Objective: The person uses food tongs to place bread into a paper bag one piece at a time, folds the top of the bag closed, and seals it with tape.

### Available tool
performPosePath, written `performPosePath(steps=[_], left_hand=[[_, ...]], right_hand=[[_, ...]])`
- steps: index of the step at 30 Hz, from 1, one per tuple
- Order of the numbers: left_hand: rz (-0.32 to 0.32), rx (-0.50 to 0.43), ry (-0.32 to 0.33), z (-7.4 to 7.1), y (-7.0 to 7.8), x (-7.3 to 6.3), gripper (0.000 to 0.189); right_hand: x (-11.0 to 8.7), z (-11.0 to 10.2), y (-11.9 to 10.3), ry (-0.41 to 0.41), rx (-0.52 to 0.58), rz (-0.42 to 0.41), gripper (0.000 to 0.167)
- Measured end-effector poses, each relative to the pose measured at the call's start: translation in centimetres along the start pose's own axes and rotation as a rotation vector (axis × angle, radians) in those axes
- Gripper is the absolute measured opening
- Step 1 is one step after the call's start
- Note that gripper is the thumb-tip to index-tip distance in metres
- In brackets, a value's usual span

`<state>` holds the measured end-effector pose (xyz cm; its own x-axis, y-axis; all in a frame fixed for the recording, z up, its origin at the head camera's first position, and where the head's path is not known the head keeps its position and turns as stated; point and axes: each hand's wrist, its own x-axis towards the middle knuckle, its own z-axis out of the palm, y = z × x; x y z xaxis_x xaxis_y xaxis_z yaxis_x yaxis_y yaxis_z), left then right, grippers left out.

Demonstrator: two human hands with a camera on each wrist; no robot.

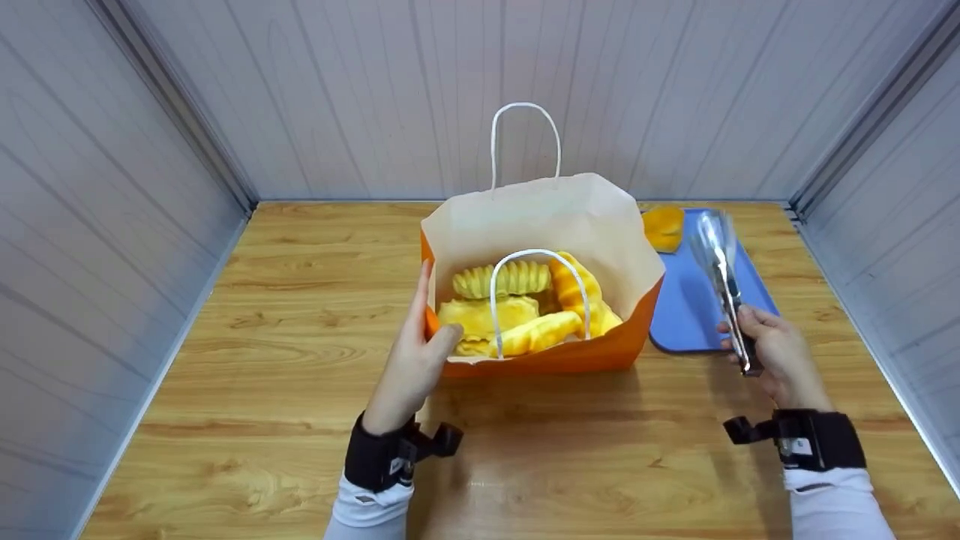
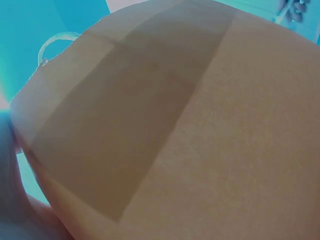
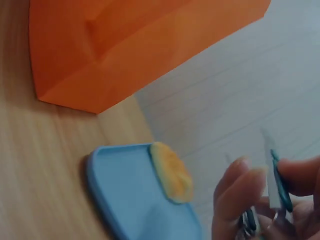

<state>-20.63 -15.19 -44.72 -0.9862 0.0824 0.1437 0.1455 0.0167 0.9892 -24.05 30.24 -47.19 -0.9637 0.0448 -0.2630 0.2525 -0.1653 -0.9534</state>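
Observation:
An orange paper bag (image 1: 555,364) with a white inside and white cord handles stands open on the table. Several yellow bread pieces (image 1: 501,279) lie in it. My left hand (image 1: 416,352) grips the bag's left edge, thumb inside the rim and fingers along the outer side. In the left wrist view the bag's wall (image 2: 225,140) fills most of the picture. My right hand (image 1: 780,356) holds metal tongs (image 1: 724,277) above the blue tray (image 1: 682,315), their tips pointing away and holding nothing visible. One bread piece (image 3: 172,172) lies at the tray's far end, partly hidden by the bag in the head view.
The wooden table (image 1: 300,360) reaches to pale panelled walls (image 1: 360,97) at the back and both sides. The tray stands close against the bag's right side, near the back wall. One white handle (image 1: 525,109) stands up at the bag's rear; the front one arches over the opening.

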Motion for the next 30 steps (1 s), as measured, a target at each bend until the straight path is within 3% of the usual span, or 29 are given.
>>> performPosePath(steps=[6,11,18,20,25,30], left_hand=[[-0.005,-0.007,-0.007,0.0,0.0,0.0,0.086],[-0.006,-0.002,-0.004,0.0,0.1,0.0,0.085],[-0.001,-0.006,0.006,0.1,0.0,0.0,0.085],[-0.004,-0.009,0.009,0.1,0.0,0.0,0.086],[-0.014,-0.014,0.009,0.2,0.0,-0.2,0.086],[-0.014,-0.018,0.003,0.2,0.1,-0.3,0.085]], right_hand=[[2.1,-0.7,1.0,-0.030,0.071,0.184,0.021],[4.1,-0.4,0.6,0.007,0.104,0.234,0.028],[6.4,0.4,-0.3,0.030,0.129,0.244,0.064],[6.7,0.7,-0.4,0.042,0.129,0.238,0.063],[7.1,1.3,-0.8,0.071,0.090,0.205,0.038],[7.3,2.0,-1.2,0.100,-0.077,0.202,0.034]])
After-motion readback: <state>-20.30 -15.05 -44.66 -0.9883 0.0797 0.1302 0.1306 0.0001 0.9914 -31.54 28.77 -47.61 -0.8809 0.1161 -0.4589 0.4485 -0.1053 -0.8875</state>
